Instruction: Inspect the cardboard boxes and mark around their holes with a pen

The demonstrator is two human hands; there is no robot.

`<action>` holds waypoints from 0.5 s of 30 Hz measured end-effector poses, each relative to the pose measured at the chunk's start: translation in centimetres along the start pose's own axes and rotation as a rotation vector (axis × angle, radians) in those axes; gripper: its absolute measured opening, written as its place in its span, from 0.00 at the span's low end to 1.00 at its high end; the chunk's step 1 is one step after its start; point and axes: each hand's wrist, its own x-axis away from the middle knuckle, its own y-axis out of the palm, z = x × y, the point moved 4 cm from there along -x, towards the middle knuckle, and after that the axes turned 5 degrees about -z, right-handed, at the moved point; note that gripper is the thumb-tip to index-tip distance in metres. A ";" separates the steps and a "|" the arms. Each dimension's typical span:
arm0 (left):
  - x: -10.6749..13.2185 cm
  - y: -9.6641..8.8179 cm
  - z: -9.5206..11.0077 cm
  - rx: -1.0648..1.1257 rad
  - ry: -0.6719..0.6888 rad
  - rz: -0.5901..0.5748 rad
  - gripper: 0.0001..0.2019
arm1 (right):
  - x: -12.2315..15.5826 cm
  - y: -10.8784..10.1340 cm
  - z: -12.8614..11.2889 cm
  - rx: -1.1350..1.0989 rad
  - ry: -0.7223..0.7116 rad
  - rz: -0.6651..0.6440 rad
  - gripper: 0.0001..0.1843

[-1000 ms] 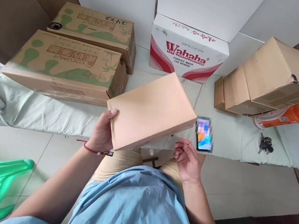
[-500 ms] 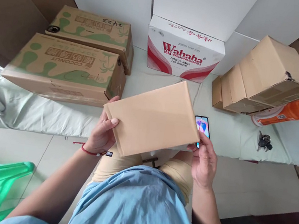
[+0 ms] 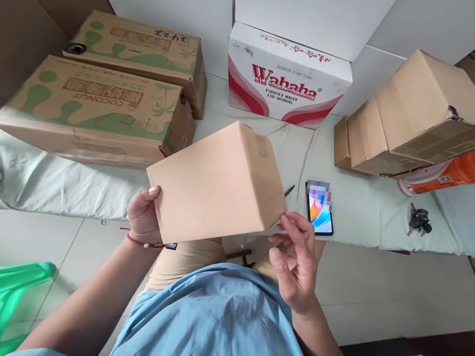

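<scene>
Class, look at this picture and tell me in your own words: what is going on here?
A person in a blue shirt holds a plain tan box above their lap. The left hand grips its near left corner, and the right hand pinches its right corner with the fingers. Beyond it, a phone and keys lie on a pale cloth, with coconut cartons and a Wahaha box behind.

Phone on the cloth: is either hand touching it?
No, the phone lies untouched on the cloth; the left hand and right hand hold the plain box.
</scene>
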 end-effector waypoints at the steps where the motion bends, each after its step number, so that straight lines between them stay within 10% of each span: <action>1: 0.0 -0.1 0.0 -0.007 0.009 0.006 0.25 | 0.1 0.1 0.0 0.002 -0.003 -0.010 0.29; 15: 5.1 8.7 3.1 -0.608 0.427 -0.357 0.49 | 0.1 -2.7 5.8 -0.169 0.412 0.180 0.26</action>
